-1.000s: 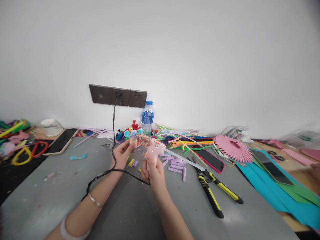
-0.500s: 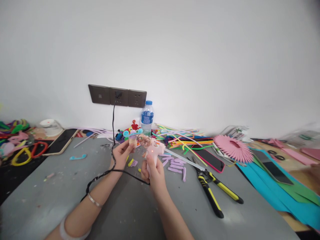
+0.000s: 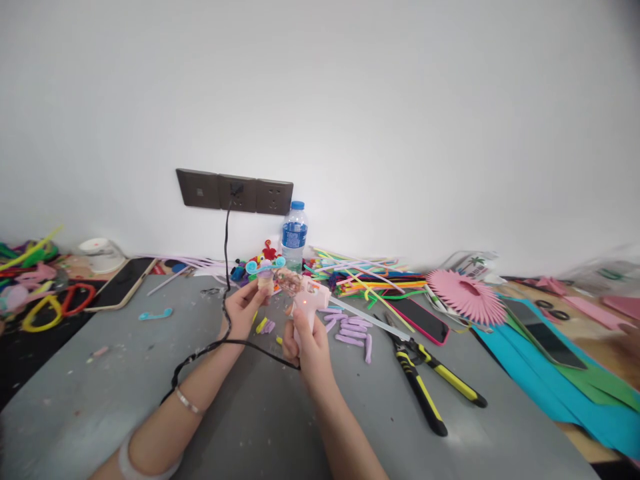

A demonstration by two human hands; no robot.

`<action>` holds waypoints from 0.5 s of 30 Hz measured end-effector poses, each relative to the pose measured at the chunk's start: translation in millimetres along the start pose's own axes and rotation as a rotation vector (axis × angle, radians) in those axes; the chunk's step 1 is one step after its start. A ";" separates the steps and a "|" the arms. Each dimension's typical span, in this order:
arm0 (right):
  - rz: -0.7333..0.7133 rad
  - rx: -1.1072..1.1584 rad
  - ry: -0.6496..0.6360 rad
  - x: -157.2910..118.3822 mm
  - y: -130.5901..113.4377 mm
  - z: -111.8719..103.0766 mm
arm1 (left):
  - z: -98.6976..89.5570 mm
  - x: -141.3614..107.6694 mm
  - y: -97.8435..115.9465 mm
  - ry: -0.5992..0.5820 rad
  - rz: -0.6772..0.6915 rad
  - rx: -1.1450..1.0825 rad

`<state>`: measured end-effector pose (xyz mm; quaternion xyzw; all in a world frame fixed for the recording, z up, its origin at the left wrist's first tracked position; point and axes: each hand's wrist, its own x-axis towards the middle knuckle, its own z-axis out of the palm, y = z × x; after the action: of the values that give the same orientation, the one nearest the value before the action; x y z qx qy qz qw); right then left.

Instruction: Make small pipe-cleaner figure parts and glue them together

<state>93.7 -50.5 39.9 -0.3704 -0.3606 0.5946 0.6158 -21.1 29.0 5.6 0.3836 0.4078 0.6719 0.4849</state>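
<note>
My right hand (image 3: 309, 343) is closed round the handle of a pale pink hot glue gun (image 3: 311, 301), a small orange light glowing on its side. A long translucent glue stick (image 3: 367, 317) juts from its back, and its crusted nozzle end points left. Between the fingertips of my left hand (image 3: 243, 308) is a small craft piece (image 3: 265, 275), cream below with light-blue curls on top; its exact kind I cannot make out. The nozzle is close against this piece; whether they touch is hidden. A black cord (image 3: 227, 267) runs past my left wrist.
Short purple fuzzy pieces (image 3: 353, 330) and yellow-black pliers (image 3: 425, 373) lie right of my hands. Behind stand a water bottle (image 3: 295, 233) and pipe cleaners (image 3: 370, 277). Phones (image 3: 420, 319), a pink paper fan ring (image 3: 467, 298) and scissors (image 3: 45, 313) lie around. The wall socket (image 3: 235, 192) holds the plug.
Both hands keep their places with the glue gun and the craft piece. At the far left a yellow strip has come into view above the coloured pile.
</note>
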 end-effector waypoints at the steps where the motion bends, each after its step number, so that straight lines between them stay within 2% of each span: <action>1: 0.001 0.000 0.000 0.1 -0.4 0.3 | -0.1 -0.1 0.0 -0.004 0.000 0.001; 10: 0.009 -0.089 0.041 -2.5 -3.5 2.7 | -0.4 1.4 -0.3 0.001 0.014 -0.008; 13: -0.020 -0.088 0.065 -8.4 -11.0 5.0 | -1.0 3.9 -1.2 0.032 0.003 -0.027; 15: -0.053 -0.044 0.025 -12.3 -21.7 8.9 | -1.6 5.0 -1.7 0.053 -0.026 -0.048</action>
<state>95.6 -63.0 63.3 -0.3817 -0.3757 0.5655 0.6272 -23.1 33.8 4.1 0.3484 0.4093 0.6851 0.4916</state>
